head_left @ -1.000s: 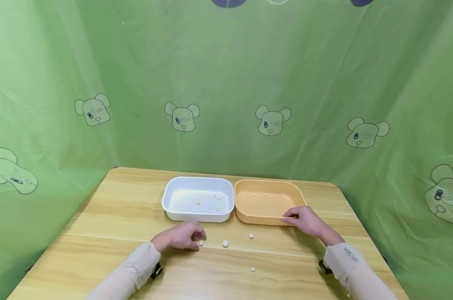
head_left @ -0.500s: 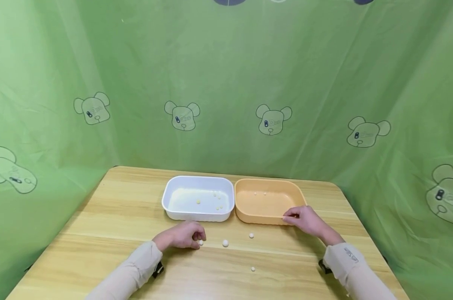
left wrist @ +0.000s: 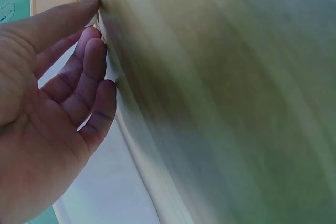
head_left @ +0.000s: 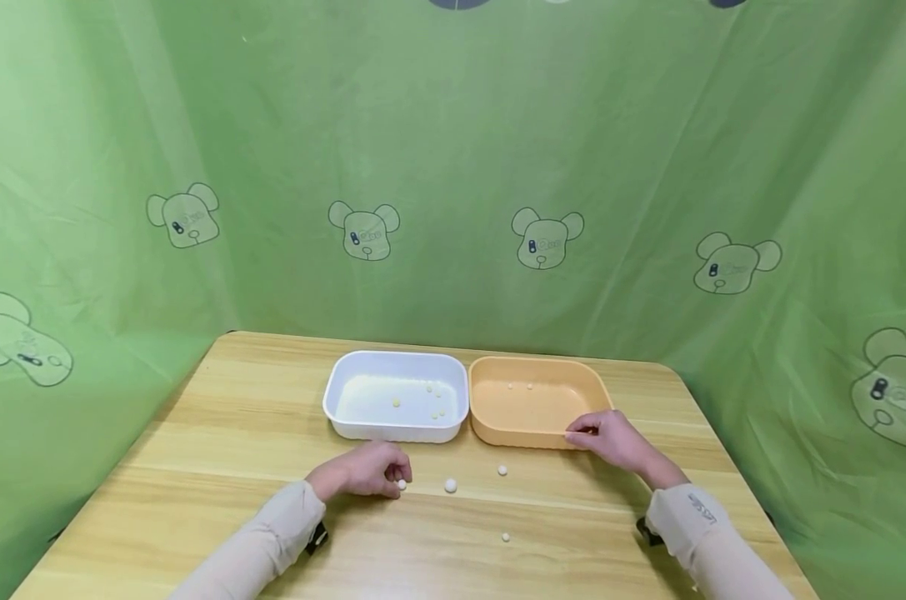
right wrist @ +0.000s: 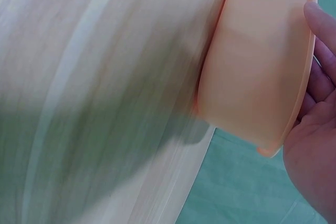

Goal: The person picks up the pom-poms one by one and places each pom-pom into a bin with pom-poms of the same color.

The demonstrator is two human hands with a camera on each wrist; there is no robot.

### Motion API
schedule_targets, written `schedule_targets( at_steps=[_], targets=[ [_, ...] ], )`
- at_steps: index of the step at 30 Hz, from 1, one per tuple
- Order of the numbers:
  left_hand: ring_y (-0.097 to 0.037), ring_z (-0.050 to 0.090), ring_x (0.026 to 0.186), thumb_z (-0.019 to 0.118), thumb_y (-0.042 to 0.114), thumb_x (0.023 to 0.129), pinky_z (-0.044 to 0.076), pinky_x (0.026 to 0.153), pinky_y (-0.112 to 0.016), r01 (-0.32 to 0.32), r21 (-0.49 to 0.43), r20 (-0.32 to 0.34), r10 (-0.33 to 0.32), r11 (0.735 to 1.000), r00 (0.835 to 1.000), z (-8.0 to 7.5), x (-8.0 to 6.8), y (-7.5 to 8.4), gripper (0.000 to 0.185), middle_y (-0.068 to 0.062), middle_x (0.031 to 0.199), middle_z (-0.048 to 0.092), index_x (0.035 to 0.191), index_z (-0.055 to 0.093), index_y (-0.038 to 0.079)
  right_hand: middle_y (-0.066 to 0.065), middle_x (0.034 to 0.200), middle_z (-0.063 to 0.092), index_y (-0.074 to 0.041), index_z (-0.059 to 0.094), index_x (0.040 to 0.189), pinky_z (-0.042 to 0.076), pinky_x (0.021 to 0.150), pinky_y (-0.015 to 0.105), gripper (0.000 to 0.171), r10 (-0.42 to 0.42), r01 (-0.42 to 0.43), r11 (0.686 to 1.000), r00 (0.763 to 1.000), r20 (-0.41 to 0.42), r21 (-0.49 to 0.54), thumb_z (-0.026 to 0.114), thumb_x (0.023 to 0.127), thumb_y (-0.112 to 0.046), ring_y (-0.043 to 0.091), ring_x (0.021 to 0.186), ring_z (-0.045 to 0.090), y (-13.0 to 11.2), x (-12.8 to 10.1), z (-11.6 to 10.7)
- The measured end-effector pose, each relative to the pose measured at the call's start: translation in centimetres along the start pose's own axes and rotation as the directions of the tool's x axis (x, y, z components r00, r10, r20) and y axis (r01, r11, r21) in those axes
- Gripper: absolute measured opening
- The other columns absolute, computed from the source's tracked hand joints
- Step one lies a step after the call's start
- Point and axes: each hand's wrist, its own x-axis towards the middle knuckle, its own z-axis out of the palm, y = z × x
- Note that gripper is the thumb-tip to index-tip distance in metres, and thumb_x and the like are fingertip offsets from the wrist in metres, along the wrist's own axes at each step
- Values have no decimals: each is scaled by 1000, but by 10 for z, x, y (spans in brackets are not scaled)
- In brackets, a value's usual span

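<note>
"One small white ball (head_left: pixel 402 484) is at the left, down by the surface of the bench (head_left: pixel 257 417). Does the left hand (head_left: pixel 366 469) have it?"

"Thumb and fingertips flank it; whether they squeeze it, I can't tell."

"And behind that hand?"

"A white tray (head_left: pixel 396 434), with a few yellow beads (head_left: pixel 396 403) inside, mostly toward its right side."

"Next, going right?"

"A larger white ball (head_left: pixel 450 486), then two loose balls (head_left: pixel 502 471), one of them closer to the person."

"And the orange tray (head_left: pixel 513 438)?"

"Just beside the white one, two tiny white beads (head_left: pixel 530 387) in it. The right hand (head_left: pixel 610 437), well apart from the left, pinches its near rim toward the right corner."
</note>
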Motion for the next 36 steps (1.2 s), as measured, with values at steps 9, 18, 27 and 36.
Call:
schedule_targets(
  at_steps=[9,18,27,36],
  targets=[
    [1,50,72,75,12,79,44,69,-18,-15,28,10,15,999,1000,1,1,1,12,15,77,55,85,66,18,-11,80,68,-18,73,88,49,64,24,11,3,-3,1000,1000,10,12,69,87,-28,6,73,59,0,-1,0],
    [1,51,71,73,11,81,45,67,-18,-16,-26,-2,16,1000,1000,-3,2,7,10,16,75,55,84,66,17,-11,80,68,-18,73,88,49,64,24,13,-2,2,1000,1000,11,19,69,87,-31,6,72,59,2,-1,0],
    [-1,53,72,69,6,83,47,69,-19,-41,-110,-35,38,993,999,-16,5,23,6,10,78,59,87,67,11,-11,80,68,-18,73,87,49,63,24,12,-17,17,999,1000,9,33,69,87,-30,7,72,59,4,-1,1],
    [-2,56,74,68,5,85,49,70,-20,-112,-153,-129,93,982,987,-22,13,32,8,10,80,62,93,67,5,-10,80,68,-18,73,87,49,63,24,13,-13,13,999,1000,10,39,69,87,-30,7,71,59,3,-1,1]
  ],
)
